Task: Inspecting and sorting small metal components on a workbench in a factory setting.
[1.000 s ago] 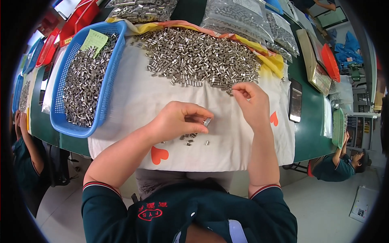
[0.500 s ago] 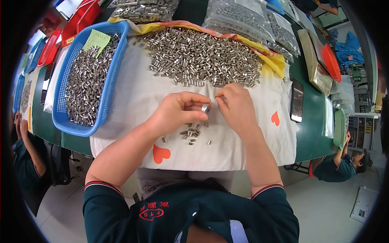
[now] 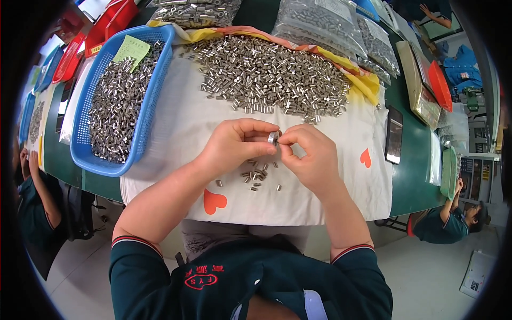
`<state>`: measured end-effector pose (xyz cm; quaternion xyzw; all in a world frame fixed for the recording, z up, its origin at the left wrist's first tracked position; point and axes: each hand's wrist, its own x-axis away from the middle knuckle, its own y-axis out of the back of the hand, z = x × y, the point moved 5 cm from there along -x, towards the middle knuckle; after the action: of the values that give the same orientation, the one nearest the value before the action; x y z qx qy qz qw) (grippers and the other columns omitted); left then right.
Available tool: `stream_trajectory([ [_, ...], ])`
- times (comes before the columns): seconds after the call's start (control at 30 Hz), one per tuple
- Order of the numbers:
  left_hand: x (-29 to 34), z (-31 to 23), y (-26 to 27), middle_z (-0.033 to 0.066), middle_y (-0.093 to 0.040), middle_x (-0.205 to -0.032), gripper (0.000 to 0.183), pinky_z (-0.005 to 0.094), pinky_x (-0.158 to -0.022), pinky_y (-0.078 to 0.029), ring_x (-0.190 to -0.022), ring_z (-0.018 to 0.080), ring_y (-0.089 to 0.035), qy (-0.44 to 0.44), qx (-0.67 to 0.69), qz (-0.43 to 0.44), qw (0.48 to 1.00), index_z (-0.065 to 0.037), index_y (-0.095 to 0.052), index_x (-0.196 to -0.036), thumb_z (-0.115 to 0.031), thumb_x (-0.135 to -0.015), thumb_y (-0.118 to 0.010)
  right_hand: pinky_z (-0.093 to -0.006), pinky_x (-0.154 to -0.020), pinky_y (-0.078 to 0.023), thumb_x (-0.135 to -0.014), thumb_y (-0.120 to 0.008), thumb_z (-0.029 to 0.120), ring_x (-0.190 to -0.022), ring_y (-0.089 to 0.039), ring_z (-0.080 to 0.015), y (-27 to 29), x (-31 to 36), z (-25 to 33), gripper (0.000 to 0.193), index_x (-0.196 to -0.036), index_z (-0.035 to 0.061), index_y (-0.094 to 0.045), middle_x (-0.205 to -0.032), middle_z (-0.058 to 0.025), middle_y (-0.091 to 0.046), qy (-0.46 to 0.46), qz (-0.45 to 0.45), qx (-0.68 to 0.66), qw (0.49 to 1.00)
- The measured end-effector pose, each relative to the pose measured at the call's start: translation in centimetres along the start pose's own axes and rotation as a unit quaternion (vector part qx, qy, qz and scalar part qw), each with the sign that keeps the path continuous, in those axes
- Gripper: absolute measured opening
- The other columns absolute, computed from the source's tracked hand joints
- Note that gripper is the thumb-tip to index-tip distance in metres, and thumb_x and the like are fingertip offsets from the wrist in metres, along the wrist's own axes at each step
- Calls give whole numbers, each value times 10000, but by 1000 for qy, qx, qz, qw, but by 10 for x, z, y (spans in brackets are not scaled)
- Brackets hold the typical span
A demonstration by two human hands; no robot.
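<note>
Between its thumb and fingers my left hand grips a short, thick metal ring, its face turned toward my right hand. My right hand is closed in a pinch, its thumb and index fingertips right at the ring's opening. Whatever sits between those fingertips is hidden. Beneath the hands, several loose small metal sleeves lie scattered on the white cloth. A large heap of the same shiny sleeves spreads over the cloth's far side, beyond both hands.
A blue basket of metal sleeves, with a yellow-green note, stands at left. Clear bags of parts line the back. At right lie a phone and a red tray on the green table. Other people work on either side.
My right hand has come down and toward me from near the heap, and its fingertips have met the ring. The left hand still holds the ring, which has turned slightly.
</note>
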<state>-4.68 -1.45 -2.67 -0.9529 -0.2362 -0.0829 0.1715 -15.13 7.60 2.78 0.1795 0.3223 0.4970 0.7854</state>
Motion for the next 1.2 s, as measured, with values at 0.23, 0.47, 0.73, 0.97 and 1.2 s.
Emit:
stream_trajectory([
  [0.23, 2, 0, 1, 25, -619, -832, 340, 205, -677, -477, -752, 61, -566, -11, -62, -29, 998, 14, -581, -1055, -50, -736, -678, -305, -563, -468, -648, -627, 5, -648, -564, -219, -6, 4, 5, 122, -734, 57, -559, -716, -60, -579, 81, -41, 96, 991],
  [0.47, 2, -3, 0, 28, -620, -866, 342, 205, -706, -479, -795, 67, -569, 35, -49, 21, 998, 6, -590, -1045, -48, -723, -692, -241, -595, -444, -683, -645, 13, -633, -553, -120, 5, -3, -10, 128, -803, 16, -601, -708, -38, -594, -107, 73, -97, 987],
  [0.73, 4, -2, -10, 46, -606, -918, 329, 206, -708, -478, -799, 76, -569, 36, -51, 74, 995, 39, -565, -1034, 24, -722, -668, -298, -584, -454, -724, -615, 78, -652, -569, -195, 36, -2, -51, 92, -808, 43, -600, -755, -70, -578, -174, 27, 152, 973],
  [0.97, 3, -2, -7, 58, -606, -968, 326, 210, -714, -482, -820, 78, -570, 32, -26, 75, 996, 27, -559, -1045, 35, -731, -650, -355, -634, -447, -723, -588, 81, -697, -560, -244, 18, -5, -54, 44, -750, 46, -595, -741, -86, -568, -140, 13, 213, 967],
  [1.2, 0, -2, 1, 46, -609, -917, 331, 214, -686, -488, -798, 84, -577, 28, 19, 35, 999, 25, -543, -1072, 36, -752, -626, -311, -617, -465, -723, -590, 49, -673, -577, -213, 13, -3, -20, 40, -757, 29, -598, -746, -84, -590, -118, 32, 28, 992],
])
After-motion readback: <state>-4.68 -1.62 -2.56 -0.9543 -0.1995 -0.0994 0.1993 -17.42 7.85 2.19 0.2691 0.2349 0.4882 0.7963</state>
